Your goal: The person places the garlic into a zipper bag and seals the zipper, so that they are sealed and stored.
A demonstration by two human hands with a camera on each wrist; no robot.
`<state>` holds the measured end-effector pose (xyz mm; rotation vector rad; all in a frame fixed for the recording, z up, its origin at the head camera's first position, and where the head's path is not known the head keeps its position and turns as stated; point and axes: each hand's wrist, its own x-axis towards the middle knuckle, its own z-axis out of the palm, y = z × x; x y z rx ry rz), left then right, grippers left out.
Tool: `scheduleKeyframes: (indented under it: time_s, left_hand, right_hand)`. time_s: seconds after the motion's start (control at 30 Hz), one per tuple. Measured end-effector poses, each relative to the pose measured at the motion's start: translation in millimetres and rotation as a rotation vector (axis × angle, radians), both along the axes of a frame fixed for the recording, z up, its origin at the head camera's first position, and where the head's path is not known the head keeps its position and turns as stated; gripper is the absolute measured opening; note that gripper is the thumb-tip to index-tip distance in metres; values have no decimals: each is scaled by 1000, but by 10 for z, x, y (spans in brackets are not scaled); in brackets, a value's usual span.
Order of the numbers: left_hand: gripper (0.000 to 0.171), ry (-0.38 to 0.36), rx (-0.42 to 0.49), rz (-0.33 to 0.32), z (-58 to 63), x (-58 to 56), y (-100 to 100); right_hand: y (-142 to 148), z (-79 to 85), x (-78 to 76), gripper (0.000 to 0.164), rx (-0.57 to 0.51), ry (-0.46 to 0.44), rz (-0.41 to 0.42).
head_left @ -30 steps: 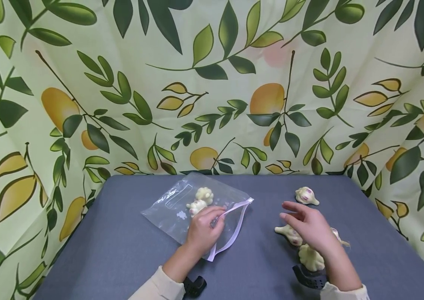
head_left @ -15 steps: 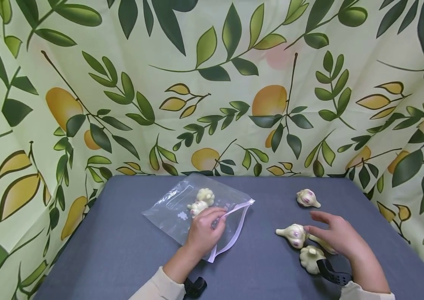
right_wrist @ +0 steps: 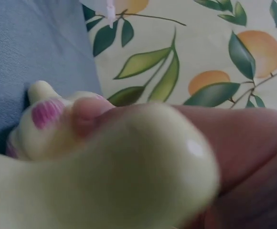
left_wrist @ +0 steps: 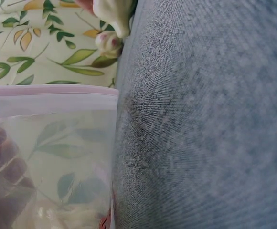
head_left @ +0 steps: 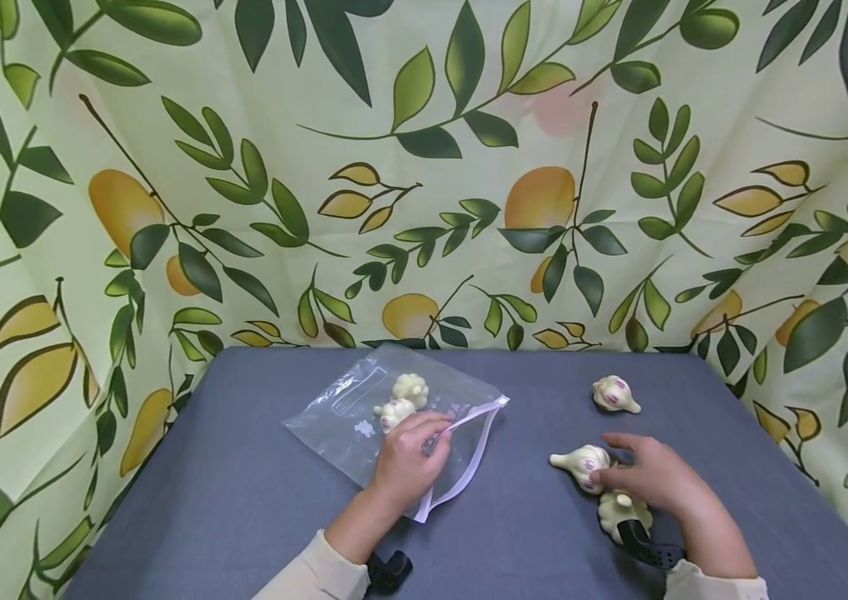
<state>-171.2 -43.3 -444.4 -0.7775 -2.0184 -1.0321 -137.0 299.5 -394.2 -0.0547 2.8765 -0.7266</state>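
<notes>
My left hand pinches the open rim of a clear zip bag with a pale lilac zip strip. Inside the bag lie two garlic bulbs. My right hand is over a cluster of garlic on the right, fingers loosely bent and apart. Its thumb touches a purple-marked garlic bulb whose stem points left. Nearer the wrist sits another garlic bulb, which looms blurred in the right wrist view. The hand hides most of a third bulb.
One garlic bulb lies alone farther back on the right. A grey cloth covers the table. Behind it hangs a fruit-and-leaf patterned curtain. Black wrist mounts sit by both wrists.
My right hand first moved right and toward me, uncovering the garlic, then slightly left so its thumb meets the purple-marked bulb. My left hand and the bag have stayed in place.
</notes>
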Motion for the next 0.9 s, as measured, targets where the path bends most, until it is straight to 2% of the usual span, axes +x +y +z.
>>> scheduleKeyframes:
  time_s: [0.57, 0.73, 0.9]
  left_hand:
    - [12, 33, -9, 15, 6, 0, 5]
    - [11, 31, -2, 8, -1, -8, 3]
    - [12, 36, 1, 9, -1, -8, 8]
  right_hand:
    - [-291, -118, 14, 60, -60, 154, 102]
    - [-335, -129, 14, 62, -56, 172, 101]
    - [-372, -162, 4, 71, -57, 140, 91]
